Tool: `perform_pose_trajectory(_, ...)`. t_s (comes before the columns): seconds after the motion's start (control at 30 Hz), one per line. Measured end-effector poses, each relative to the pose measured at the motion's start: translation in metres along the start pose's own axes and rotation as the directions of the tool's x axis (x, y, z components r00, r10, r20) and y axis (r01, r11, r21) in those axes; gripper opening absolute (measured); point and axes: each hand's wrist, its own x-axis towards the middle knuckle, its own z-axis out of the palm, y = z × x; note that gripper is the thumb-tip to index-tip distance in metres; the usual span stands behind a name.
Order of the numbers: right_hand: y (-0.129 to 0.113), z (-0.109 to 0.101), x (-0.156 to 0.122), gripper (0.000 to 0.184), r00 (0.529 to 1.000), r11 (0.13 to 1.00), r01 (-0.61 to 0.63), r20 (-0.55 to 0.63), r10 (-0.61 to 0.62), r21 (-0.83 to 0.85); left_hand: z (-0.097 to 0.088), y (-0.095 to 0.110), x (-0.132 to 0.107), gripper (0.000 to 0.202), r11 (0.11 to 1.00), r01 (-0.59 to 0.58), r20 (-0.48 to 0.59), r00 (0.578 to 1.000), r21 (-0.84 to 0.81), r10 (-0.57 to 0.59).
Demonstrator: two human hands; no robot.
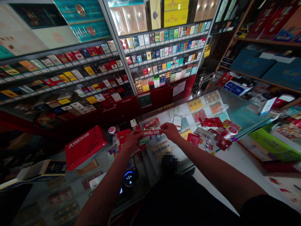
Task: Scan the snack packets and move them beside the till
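Note:
Both my hands hold a narrow red packet [152, 132] stretched between them above the glass counter. My left hand [135, 137] pinches its left end, and my right hand [168, 129] grips the right end with fingers together. A white label patch shows on the packet; its print is too small to read. Just behind it another red packet [152, 121] lies on the glass. Several colourful snack packets [143, 142] lie under and beside my left hand. Right of my right hand lies a phone with a white screen [177, 122].
A red shoe-box-like carton [86, 147] stands at left, near a round lit device [130, 178]. Snack bags [204, 138] and a round tub [230, 131] lie at right on the glass counter [162, 147]. Shelves of cigarette packs [162, 50] rise behind. Someone's dark head [169, 163] is close in front of me.

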Motion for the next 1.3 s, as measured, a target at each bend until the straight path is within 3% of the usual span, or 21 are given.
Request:
perform_pose_trajectory(0.2, 0.010, -0.008, -0.003, 0.020, 0.998, 0.997, -0.059, -0.029, 0.060, 0.046, 0.010, 0.002, 0.000, 0.049, 0.998, -0.049, -0.039, 0.998, -0.044, 0.048)
perform_pose_trajectory(0.4, 0.022, -0.027, -0.012, 0.022, 0.994, 0.997, -0.073, -0.081, 0.074, 0.020, 0.022, 0.007, -0.001, 0.051, 0.994, -0.061, 0.045, 0.997, 0.088, 0.057)
perform_pose_trajectory(0.63, 0.044, -0.038, -0.024, 0.024, 0.994, 0.979, -0.095, -0.042, 0.104, 0.181, 0.033, -0.006, 0.013, 0.060, 0.990, -0.069, 0.086, 0.995, 0.122, 0.059)
perform_pose_trajectory(0.9, 0.047, -0.056, -0.043, 0.023, 0.988, 0.992, -0.099, -0.115, 0.107, 0.074, 0.051, -0.013, 0.020, 0.064, 0.988, -0.095, 0.127, 0.989, 0.125, 0.079)
perform_pose_trajectory(1.1, 0.058, -0.062, -0.053, 0.025, 0.977, 0.959, -0.167, -0.093, 0.192, 0.228, 0.067, -0.018, 0.017, 0.061, 0.983, -0.095, 0.142, 0.987, 0.157, 0.073)
perform_pose_trajectory(1.3, 0.073, -0.067, -0.066, 0.024, 0.971, 0.957, -0.169, -0.127, 0.202, 0.235, 0.076, -0.027, 0.020, 0.056, 0.959, -0.124, 0.169, 0.982, 0.253, 0.082)
